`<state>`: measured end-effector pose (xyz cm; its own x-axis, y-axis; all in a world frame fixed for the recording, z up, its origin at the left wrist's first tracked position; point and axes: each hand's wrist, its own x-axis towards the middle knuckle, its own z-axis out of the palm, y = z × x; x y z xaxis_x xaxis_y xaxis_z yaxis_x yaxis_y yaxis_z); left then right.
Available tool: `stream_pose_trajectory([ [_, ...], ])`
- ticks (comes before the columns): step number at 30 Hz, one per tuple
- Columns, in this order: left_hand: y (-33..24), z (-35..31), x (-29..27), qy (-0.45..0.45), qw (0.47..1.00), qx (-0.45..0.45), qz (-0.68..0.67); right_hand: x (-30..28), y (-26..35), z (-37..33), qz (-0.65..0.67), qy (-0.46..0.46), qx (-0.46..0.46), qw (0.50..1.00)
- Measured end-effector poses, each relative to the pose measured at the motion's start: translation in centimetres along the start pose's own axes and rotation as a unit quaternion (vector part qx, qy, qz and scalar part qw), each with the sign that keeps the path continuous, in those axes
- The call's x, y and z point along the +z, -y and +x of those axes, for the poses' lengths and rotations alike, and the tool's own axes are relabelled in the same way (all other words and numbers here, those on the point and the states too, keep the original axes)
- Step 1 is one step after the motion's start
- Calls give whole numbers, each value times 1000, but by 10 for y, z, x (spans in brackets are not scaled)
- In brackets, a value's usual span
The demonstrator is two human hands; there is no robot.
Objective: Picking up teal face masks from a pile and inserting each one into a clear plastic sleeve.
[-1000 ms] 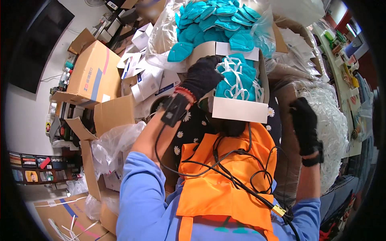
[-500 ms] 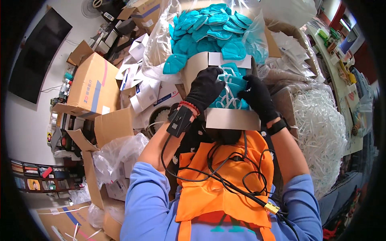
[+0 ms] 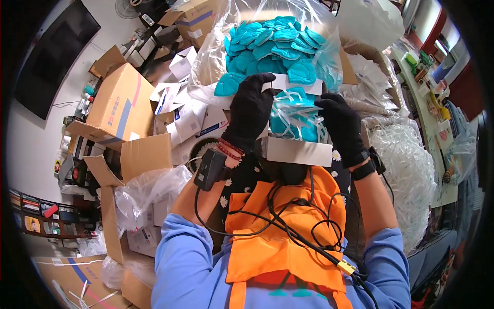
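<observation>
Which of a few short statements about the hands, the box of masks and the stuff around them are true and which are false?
1. Both hands wear black gloves. True: left hand, right hand.
2. The small box under the hands holds red masks. False: the face masks in it are teal with white ear loops.
3. A large clear bag of teal masks lies beyond the box. True.
4. The right hand rests on the orange vest. False: it is on the masks in the box.
5. A brown cardboard carton stands to the person's left. True.
</observation>
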<state>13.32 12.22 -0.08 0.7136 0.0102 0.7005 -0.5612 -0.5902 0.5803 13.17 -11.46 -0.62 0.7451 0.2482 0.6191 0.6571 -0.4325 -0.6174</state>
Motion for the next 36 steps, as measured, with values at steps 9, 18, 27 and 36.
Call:
stream_pose_trajectory([
  [9, -47, 8, -9, 108, 991, 4, -80, -3, 45, 8, -224, 22, -84, 971],
  [18, -36, 8, 17, 244, 968, -24, 57, -6, 66, 24, -279, 84, -80, 953],
  [27, -10, -2, -4, 43, 964, -143, -220, -3, 36, -27, 91, 202, 357, 908],
  [36, -31, 3, -2, 96, 766, -311, -555, -1, 55, -9, 238, 6, 164, 957],
])
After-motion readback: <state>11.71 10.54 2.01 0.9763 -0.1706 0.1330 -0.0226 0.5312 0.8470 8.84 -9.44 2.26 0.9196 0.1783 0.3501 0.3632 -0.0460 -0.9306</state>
